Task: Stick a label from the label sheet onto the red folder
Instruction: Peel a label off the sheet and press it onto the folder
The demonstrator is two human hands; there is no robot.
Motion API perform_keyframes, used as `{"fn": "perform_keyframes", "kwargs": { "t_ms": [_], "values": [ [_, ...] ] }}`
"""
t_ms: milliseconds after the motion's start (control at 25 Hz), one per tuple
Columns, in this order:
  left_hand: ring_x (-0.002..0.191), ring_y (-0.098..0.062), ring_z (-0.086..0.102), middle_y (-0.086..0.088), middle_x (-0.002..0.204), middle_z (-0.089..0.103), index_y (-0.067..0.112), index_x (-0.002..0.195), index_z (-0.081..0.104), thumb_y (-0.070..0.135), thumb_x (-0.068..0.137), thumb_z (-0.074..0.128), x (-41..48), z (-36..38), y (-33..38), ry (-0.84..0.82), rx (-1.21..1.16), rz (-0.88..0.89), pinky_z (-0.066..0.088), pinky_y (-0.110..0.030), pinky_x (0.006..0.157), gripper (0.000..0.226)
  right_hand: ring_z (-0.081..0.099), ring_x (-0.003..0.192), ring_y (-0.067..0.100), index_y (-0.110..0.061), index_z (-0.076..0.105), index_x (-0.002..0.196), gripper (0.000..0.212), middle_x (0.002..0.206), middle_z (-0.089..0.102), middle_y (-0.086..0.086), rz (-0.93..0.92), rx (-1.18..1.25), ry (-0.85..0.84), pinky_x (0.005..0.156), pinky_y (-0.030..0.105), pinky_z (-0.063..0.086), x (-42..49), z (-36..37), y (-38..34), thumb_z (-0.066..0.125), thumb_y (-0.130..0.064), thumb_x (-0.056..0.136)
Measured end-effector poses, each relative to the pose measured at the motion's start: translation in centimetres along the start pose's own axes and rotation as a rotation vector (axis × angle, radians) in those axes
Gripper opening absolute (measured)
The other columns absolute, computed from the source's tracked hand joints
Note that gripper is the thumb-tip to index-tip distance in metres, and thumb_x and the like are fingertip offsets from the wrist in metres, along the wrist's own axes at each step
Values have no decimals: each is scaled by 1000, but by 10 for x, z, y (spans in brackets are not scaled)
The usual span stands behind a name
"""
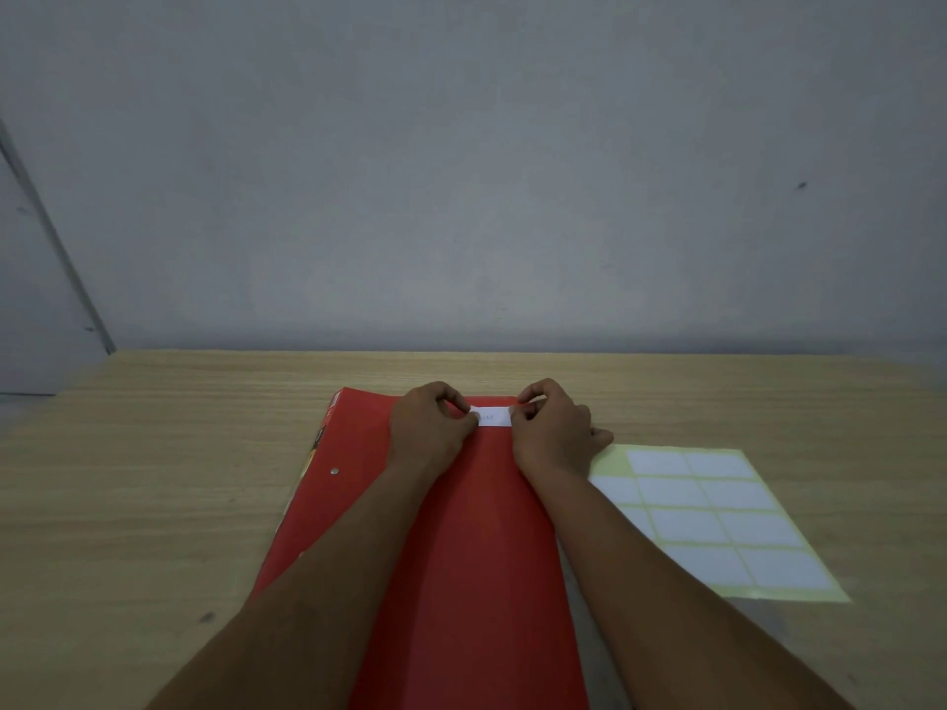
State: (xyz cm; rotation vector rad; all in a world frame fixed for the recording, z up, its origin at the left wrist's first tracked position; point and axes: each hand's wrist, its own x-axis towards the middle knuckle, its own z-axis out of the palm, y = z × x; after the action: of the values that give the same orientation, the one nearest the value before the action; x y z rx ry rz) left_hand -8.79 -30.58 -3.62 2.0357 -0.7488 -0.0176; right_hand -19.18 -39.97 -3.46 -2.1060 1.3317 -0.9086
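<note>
The red folder (481, 545) lies flat on the wooden table, running from the near edge away from me. A small white label (493, 416) sits near the folder's far end. My left hand (433, 427) pinches the label's left end and my right hand (551, 427) pinches its right end. Whether the label touches the folder's surface cannot be told. The label sheet (717, 520), yellowish backing with several white labels, lies flat to the right of the folder, partly under my right forearm.
The wooden table (153, 479) stretches wide on both sides and ends at a grey wall (461, 197) just beyond the folder. A metal rivet (334, 471) shows on the folder's left side.
</note>
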Motion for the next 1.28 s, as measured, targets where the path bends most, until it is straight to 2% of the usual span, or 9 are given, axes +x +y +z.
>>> {"fn": "perform_keyframes", "kwargs": {
  "t_ms": [200, 440, 600, 720, 840, 920, 1080, 1280],
  "values": [
    [55, -3, 53, 10, 53, 55, 29, 80, 77, 28, 78, 77, -1, -1, 0, -39, 40, 49, 34, -22, 56, 2, 50, 97, 15, -34, 56, 86, 9, 75, 67, -14, 1, 10, 3, 82, 39, 19, -1, -1, 0, 60, -26, 87],
    [65, -11, 61, 12, 55, 59, 27, 88, 81, 26, 82, 71, -3, 1, 3, -51, 94, 70, 49, -28, 72, 13, 50, 99, 17, -32, 58, 85, 8, 83, 68, -11, 7, -33, -5, 83, 40, 22, -1, -3, -3, 61, -25, 87],
    [65, -8, 57, 16, 53, 55, 27, 89, 81, 26, 82, 70, -5, 1, 4, -66, 112, 79, 52, -33, 84, 14, 52, 100, 18, -31, 61, 83, 12, 86, 67, -9, 5, -31, 2, 82, 39, 21, -2, -5, -2, 59, -20, 87],
    [69, -11, 61, 16, 51, 53, 29, 89, 81, 22, 81, 68, -7, -2, 7, -59, 124, 90, 52, -36, 87, 16, 51, 102, 18, -29, 65, 85, 18, 89, 66, -9, -19, -57, -8, 82, 40, 22, -3, -6, -6, 53, -16, 86],
    [86, -16, 67, 8, 70, 69, 32, 94, 80, 22, 79, 63, -11, -4, 11, -73, 129, 101, 49, -40, 94, 25, 48, 111, 19, -33, 66, 100, 21, 100, 61, -8, -103, -175, -90, 86, 42, 26, -6, -10, -6, 52, -24, 89],
    [92, -18, 65, 6, 83, 72, 35, 99, 79, 28, 79, 58, -12, -3, 11, -86, 143, 115, 46, -41, 95, 30, 43, 116, 19, -40, 61, 116, 28, 112, 55, -6, -210, -276, -163, 88, 43, 26, -13, -12, 0, 50, -33, 91],
    [90, -17, 45, 13, 72, 41, 41, 106, 76, 28, 83, 53, -10, 0, 8, -101, 248, 189, 36, -43, 89, 34, 39, 119, 19, -46, 56, 130, 38, 124, 47, -5, -364, -440, -220, 92, 46, 22, -19, -15, 2, 39, -40, 97],
    [86, -15, 39, 15, 71, 39, 33, 102, 79, 31, 83, 56, -10, 2, 6, -52, 234, 160, 40, -42, 89, 29, 36, 122, 19, -44, 51, 139, 44, 130, 44, -5, -319, -458, -255, 98, 47, 22, -19, -18, 2, 34, -45, 98]
  ]
}}
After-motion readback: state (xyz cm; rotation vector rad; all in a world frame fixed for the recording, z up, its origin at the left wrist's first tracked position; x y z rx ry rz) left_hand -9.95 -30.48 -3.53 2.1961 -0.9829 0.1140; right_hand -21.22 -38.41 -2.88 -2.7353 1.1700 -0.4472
